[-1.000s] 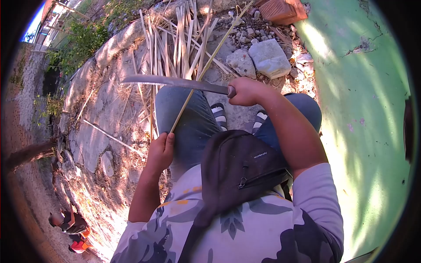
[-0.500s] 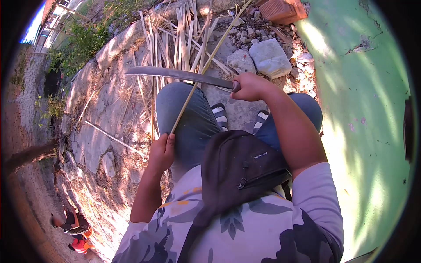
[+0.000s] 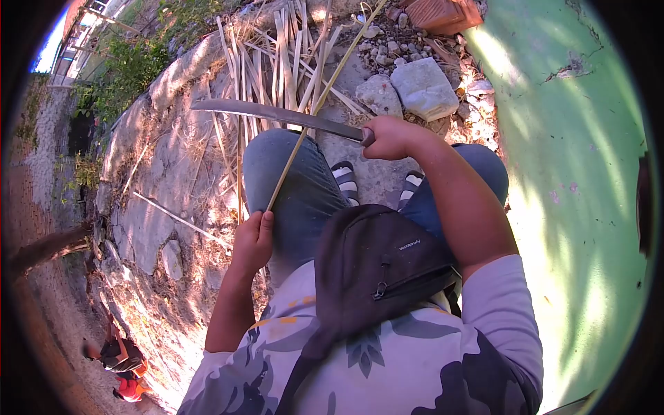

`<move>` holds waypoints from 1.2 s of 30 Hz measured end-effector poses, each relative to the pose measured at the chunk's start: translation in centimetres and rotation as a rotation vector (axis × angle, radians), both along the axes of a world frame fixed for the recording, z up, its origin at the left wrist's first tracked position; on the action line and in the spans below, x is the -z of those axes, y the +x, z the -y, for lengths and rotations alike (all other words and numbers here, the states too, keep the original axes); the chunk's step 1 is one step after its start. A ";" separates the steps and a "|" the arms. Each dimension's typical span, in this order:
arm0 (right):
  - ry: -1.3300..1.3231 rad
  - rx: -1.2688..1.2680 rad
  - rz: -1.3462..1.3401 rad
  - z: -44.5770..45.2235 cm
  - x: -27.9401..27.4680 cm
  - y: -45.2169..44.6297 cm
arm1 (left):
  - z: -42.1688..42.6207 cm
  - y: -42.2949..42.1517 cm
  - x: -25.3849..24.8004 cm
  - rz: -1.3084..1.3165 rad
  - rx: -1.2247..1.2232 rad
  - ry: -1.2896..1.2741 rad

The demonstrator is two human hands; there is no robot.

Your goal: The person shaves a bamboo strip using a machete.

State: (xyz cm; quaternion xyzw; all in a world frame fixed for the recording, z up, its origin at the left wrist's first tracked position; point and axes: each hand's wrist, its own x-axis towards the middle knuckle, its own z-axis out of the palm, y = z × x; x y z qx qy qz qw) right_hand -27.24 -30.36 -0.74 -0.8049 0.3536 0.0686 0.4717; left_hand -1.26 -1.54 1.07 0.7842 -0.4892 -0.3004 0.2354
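My right hand (image 3: 398, 138) is closed around the handle of a machete (image 3: 266, 112). Its long, slightly curved blade points left, above my knee, and crosses a long, thin yellowish wooden strip (image 3: 286, 171); whether the edge presses on it, I cannot tell. The lower end of that strip is pinched in my left hand (image 3: 254, 241), thumb along it, beside my left thigh. From there the strip slants up and right over the knee, past the blade, to the top of the view.
Beyond my knees lies a heap of pale split strips (image 3: 280, 66). Two large stones (image 3: 425, 90) and a red brick block (image 3: 444, 15) sit ahead right. A green wall (image 3: 553, 173) runs along my right. People (image 3: 124, 360) are far off at lower left.
The machete and my right hand have shifted slightly left along with the strip's upper part. My left hand keeps its hold, almost unmoved.
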 end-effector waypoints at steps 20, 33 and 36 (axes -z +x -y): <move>-0.011 0.014 0.032 -0.2 0.3 0.1 | 0.0 0.0 -0.2 -0.028 -0.006 -0.001; -0.062 -0.045 0.029 -0.7 -0.5 0.4 | 0.0 0.1 -0.1 -0.008 -0.009 0.015; -0.050 -0.048 0.010 -0.8 -0.9 0.3 | 0.0 -0.1 -0.3 0.011 -0.008 0.013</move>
